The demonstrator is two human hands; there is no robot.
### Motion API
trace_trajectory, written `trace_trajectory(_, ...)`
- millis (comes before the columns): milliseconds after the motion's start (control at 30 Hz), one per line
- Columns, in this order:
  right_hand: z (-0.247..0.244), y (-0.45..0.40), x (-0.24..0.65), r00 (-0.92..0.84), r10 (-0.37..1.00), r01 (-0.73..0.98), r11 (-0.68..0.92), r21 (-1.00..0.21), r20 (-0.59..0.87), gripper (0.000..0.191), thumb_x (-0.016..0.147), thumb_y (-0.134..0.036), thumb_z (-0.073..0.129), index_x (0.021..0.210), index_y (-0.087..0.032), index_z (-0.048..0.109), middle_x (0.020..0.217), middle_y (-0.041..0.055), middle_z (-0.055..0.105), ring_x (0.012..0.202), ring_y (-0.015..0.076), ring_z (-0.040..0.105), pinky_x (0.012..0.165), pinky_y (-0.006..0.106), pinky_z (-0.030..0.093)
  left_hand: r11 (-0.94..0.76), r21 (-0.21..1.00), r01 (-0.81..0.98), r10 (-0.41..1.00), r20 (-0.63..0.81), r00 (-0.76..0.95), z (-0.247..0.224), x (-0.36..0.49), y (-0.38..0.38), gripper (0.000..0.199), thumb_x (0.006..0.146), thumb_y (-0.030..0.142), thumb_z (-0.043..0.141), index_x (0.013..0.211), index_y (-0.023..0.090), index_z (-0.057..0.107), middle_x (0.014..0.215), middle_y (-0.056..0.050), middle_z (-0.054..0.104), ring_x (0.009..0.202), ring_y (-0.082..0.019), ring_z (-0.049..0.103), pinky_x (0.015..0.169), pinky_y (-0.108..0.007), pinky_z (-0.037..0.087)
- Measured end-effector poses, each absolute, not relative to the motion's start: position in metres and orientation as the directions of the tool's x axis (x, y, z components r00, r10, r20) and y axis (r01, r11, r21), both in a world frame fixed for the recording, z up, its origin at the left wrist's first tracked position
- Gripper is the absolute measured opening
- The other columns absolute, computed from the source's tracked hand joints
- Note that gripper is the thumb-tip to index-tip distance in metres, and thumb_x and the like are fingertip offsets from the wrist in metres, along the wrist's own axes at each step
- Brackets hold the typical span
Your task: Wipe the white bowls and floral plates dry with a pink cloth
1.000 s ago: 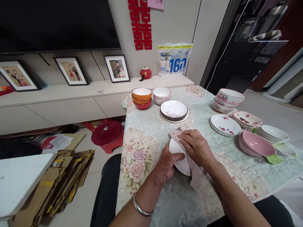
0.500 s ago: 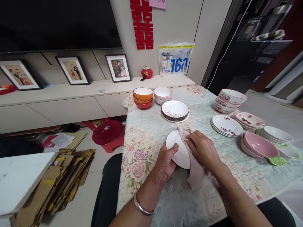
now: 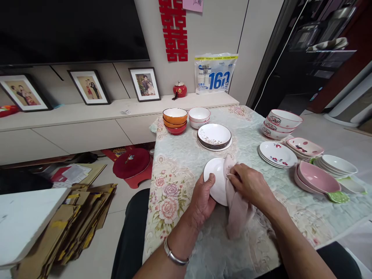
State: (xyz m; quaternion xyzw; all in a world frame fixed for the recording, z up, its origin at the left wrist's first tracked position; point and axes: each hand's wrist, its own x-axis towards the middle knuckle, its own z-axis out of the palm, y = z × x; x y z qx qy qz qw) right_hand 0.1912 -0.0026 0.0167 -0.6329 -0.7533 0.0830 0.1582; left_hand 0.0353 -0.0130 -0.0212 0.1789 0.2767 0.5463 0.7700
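Note:
A small white plate (image 3: pixel 216 182) is tilted up over the table, gripped at its left edge by my left hand (image 3: pixel 203 197), thumb on its face. My right hand (image 3: pixel 250 184) pinches a pale pink cloth (image 3: pixel 236 213) against the plate's right rim, and the cloth's loose end hangs below. Just beyond the plate stands a stack of white plates with dark rims (image 3: pixel 215 135). To the right of my right hand lie white plates with red flowers (image 3: pixel 278 154) and pink bowls with green handles (image 3: pixel 318 177).
Orange and red bowls (image 3: pixel 175 120) and white bowls with pink rims (image 3: pixel 199 116) stand at the table's far edge. Tall patterned bowls (image 3: pixel 281 123) and small white dishes (image 3: pixel 338 166) sit on the right. A red stool (image 3: pixel 131 164) and flattened cardboard (image 3: pixel 69 228) are on the floor at left.
The cloth has shifted along the plate's right side, and its hanging end has swung a little. My left thumb has slid slightly left, toward the plate's edge.

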Motion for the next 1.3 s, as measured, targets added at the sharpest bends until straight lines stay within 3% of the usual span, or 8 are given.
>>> trace_trajectory(200, 0.017, -0.001, 0.179, -0.283, 0.933, 0.730, 0.360, -0.581, 0.222, 0.009, 0.089, -0.026, 0.053, 0.087, -0.021, 0.060, 0.088, 0.0026, 0.063, 0.082, 0.0168, 0.059, 0.073, 0.027, 0.042, 0.354, 0.550, -0.757, 0.935, -0.218, 0.279, -0.015, 0.037, -0.014, 0.056, 0.076, 0.032, 0.076, 0.127, 0.015, 0.059, 0.103, -0.011, 0.073, 0.099, -0.027, 0.066, 0.093, -0.040, 0.047)
trace_trajectory(433, 0.011, 0.003, 0.193, -0.119, 0.979, 0.916, 0.174, -0.362, 0.168, 0.013, 0.090, -0.027, 0.051, 0.083, -0.020, 0.058, 0.084, 0.0048, 0.061, 0.074, 0.0186, 0.057, 0.066, 0.029, 0.037, 0.346, 0.567, -0.748, 0.937, -0.246, 0.247, -0.020, 0.035, -0.013, 0.057, 0.076, 0.035, 0.075, 0.126, 0.013, 0.059, 0.101, -0.012, 0.074, 0.099, -0.029, 0.066, 0.092, -0.042, 0.047)
trace_trajectory(567, 0.022, -0.008, 0.180, -0.290, 0.954, 0.833, 0.291, -0.470, 0.075, 0.011, 0.088, -0.026, 0.053, 0.079, -0.021, 0.057, 0.079, 0.0018, 0.061, 0.071, 0.0161, 0.056, 0.064, 0.027, 0.037, 0.348, 0.550, -0.759, 0.937, -0.242, 0.254, -0.020, 0.035, -0.012, 0.058, 0.076, 0.034, 0.076, 0.127, 0.014, 0.058, 0.101, -0.012, 0.074, 0.097, -0.028, 0.067, 0.091, -0.041, 0.048)
trace_trajectory(700, 0.013, 0.001, 0.177, -0.254, 0.942, 0.753, 0.334, -0.567, 0.218, 0.010, 0.089, -0.027, 0.053, 0.087, -0.021, 0.060, 0.090, 0.0034, 0.063, 0.084, 0.0173, 0.059, 0.073, 0.027, 0.041, 0.360, 0.547, -0.755, 0.933, -0.215, 0.290, -0.016, 0.036, -0.014, 0.053, 0.079, 0.031, 0.073, 0.127, 0.014, 0.059, 0.104, -0.011, 0.073, 0.097, -0.026, 0.067, 0.092, -0.040, 0.048)
trace_trajectory(933, 0.014, 0.002, 0.188, -0.128, 0.986, 0.936, 0.155, -0.317, 0.106, 0.016, 0.091, -0.029, 0.049, 0.082, -0.019, 0.058, 0.082, 0.0058, 0.061, 0.073, 0.0196, 0.058, 0.066, 0.030, 0.037, 0.362, 0.549, -0.753, 0.930, -0.269, 0.251, -0.020, 0.035, -0.012, 0.053, 0.078, 0.033, 0.074, 0.124, 0.013, 0.059, 0.101, -0.012, 0.073, 0.098, -0.028, 0.066, 0.090, -0.041, 0.049)
trace_trajectory(1033, 0.023, -0.007, 0.176, -0.256, 0.966, 0.880, 0.245, -0.406, 0.028, 0.016, 0.089, -0.027, 0.052, 0.076, -0.020, 0.056, 0.077, 0.0037, 0.061, 0.071, 0.0178, 0.057, 0.065, 0.028, 0.036, 0.352, 0.544, -0.762, 0.934, -0.261, 0.245, -0.019, 0.035, -0.012, 0.055, 0.075, 0.034, 0.076, 0.123, 0.013, 0.060, 0.101, -0.012, 0.073, 0.100, -0.029, 0.066, 0.091, -0.041, 0.048)
trace_trajectory(1167, 0.016, -0.002, 0.171, -0.283, 0.943, 0.771, 0.333, -0.543, 0.177, 0.013, 0.090, -0.028, 0.051, 0.084, -0.020, 0.059, 0.087, 0.0042, 0.062, 0.080, 0.0176, 0.058, 0.070, 0.027, 0.040, 0.352, 0.545, -0.761, 0.935, -0.240, 0.261, -0.017, 0.036, -0.014, 0.054, 0.077, 0.034, 0.075, 0.125, 0.015, 0.060, 0.105, -0.012, 0.073, 0.101, -0.028, 0.066, 0.093, -0.041, 0.048)
trace_trajectory(1300, 0.006, 0.008, 0.184, -0.167, 0.957, 0.864, 0.258, -0.432, 0.239, 0.016, 0.092, -0.031, 0.049, 0.088, -0.019, 0.058, 0.089, 0.0065, 0.062, 0.082, 0.0198, 0.059, 0.072, 0.029, 0.039, 0.349, 0.542, -0.764, 0.936, -0.234, 0.262, -0.020, 0.036, -0.014, 0.051, 0.080, 0.033, 0.072, 0.125, 0.014, 0.059, 0.104, -0.012, 0.073, 0.101, -0.028, 0.066, 0.093, -0.042, 0.048)
